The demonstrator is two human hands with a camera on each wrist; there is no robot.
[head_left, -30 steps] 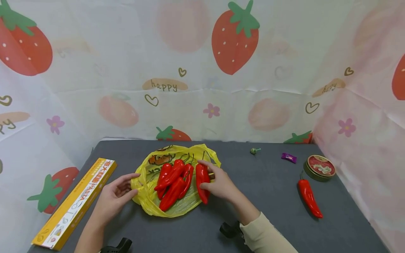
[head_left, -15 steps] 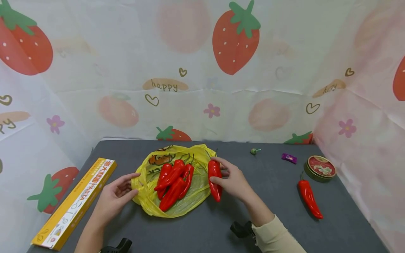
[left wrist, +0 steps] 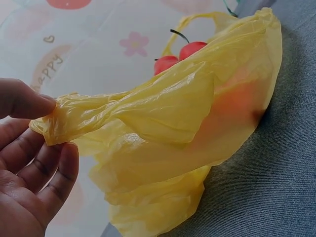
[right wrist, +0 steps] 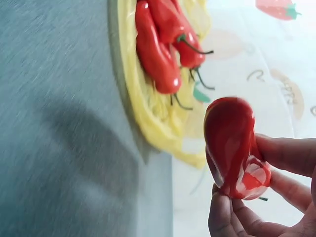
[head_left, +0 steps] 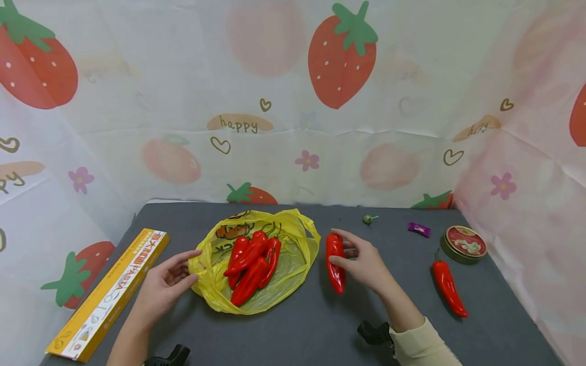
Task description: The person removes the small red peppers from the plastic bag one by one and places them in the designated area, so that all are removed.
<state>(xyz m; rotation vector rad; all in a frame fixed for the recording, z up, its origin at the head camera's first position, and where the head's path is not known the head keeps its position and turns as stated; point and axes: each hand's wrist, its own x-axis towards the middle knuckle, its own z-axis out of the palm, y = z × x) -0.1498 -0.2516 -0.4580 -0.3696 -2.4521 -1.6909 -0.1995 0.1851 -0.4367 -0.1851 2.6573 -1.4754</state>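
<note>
My right hand (head_left: 363,259) holds a red chili pepper (head_left: 335,264) between thumb and fingers, to the right of a yellow plastic bag (head_left: 293,284). In the right wrist view the held pepper (right wrist: 229,143) is up off the grey cloth, its shadow falling below. Several more red peppers (head_left: 249,284) lie inside the open bag. At the bag's left side, my left hand (head_left: 165,284) pinches its edge; the left wrist view shows the thumb and fingers (left wrist: 44,106) on the gathered yellow film (left wrist: 148,113).
A long yellow pasta box (head_left: 110,295) lies at the left. Toward the right are another red pepper (head_left: 448,287), a round tin (head_left: 464,244), a purple wrapped packet (head_left: 418,229) and a small green stem piece (head_left: 368,219). A strawberry-print sheet (head_left: 293,152) hangs behind.
My right hand has carried the pepper out of the bag and rightward over the grey cloth. My left hand has stayed at the bag's edge.
</note>
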